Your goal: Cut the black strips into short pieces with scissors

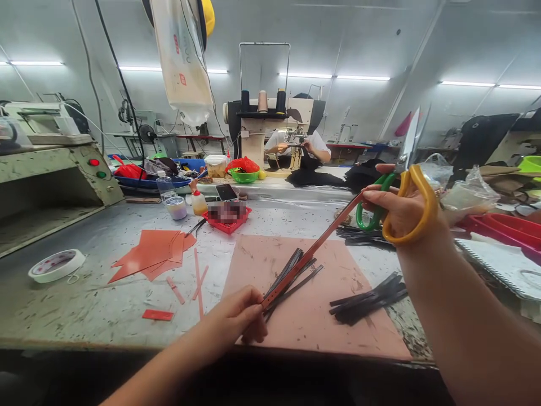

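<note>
Left hand (pixel 247 316) pinches thin red-brown strip (pixel 313 249) above flat pink mat (pixel 304 338); right hand (pixel 397 206) grips it and green-and-yellow-handled scissors (pixel 408 148).

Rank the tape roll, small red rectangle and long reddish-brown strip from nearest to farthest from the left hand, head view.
1. Long reddish-brown strip: held in the left hand.
2. Small red rectangle: left of that hand.
3. Tape roll: farther left, beyond the rectangle.

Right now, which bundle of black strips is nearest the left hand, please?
The black bundle partly hidden by the orange-red strip, over the pink sheet; the other bundles lie farther right.
</note>
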A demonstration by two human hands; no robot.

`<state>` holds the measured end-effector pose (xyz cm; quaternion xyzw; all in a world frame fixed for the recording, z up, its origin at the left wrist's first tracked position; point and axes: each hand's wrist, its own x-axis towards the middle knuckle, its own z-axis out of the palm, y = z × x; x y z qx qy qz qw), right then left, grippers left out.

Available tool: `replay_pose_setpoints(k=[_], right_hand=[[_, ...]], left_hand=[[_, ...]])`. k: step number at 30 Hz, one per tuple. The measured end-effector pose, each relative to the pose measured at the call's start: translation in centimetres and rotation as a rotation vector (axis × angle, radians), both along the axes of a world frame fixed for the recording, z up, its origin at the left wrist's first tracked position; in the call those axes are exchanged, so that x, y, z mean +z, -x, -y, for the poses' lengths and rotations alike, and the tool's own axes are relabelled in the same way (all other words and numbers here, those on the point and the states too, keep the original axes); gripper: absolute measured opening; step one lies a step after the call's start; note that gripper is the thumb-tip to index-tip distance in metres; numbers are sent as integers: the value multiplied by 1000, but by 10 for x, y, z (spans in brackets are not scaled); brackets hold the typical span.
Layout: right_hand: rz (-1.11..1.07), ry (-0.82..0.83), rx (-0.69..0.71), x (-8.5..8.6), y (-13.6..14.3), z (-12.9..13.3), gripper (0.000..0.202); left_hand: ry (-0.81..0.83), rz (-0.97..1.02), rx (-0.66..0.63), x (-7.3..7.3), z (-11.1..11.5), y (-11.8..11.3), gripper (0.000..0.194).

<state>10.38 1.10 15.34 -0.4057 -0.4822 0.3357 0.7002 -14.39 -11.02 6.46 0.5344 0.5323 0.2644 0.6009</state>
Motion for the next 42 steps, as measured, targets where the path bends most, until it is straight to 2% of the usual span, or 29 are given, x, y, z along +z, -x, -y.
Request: replay_pose_setpoints(k=[3,6,12,15,17,19,20,22,23,25,30,42], right_hand=[[36,57,11,-15,-1,-7,49],[83,136,36,-35,0,-19,49],[274,307,69,-83,-8,-44,46],[589,389,126,-103,-13,-22,46],[859,434,354,-113,-11,11,47],[1044,374,800,-120,-4,51,47],[1111,349,978,-122,1,70,47],[1138,395,1162,-128,11,99,46],[1128,421,1198,-132,16,107,47],[1078,447,1202,-139,24,115,51],[971,411,1162,-151,34,111,53],[904,395,1148,-148,40,111,53]], left_hand=[[-24,-99,-48,3,-13,4,27],[-7,-176,-45,0,-21,6,23],[84,-217,9,-28,-28,9,20],[131,-228,44,-40,-30,11,21],[151,-209,61,-42,-30,12,21],[162,-184,74,-40,-31,12,22],[166,-173,80,-39,-31,13,22],[170,-157,85,-36,-32,13,22],[170,-153,83,-36,-33,14,22],[165,-152,76,-36,-34,14,22],[137,-168,56,-41,-34,13,20],[90,-172,35,-45,-31,12,15]])
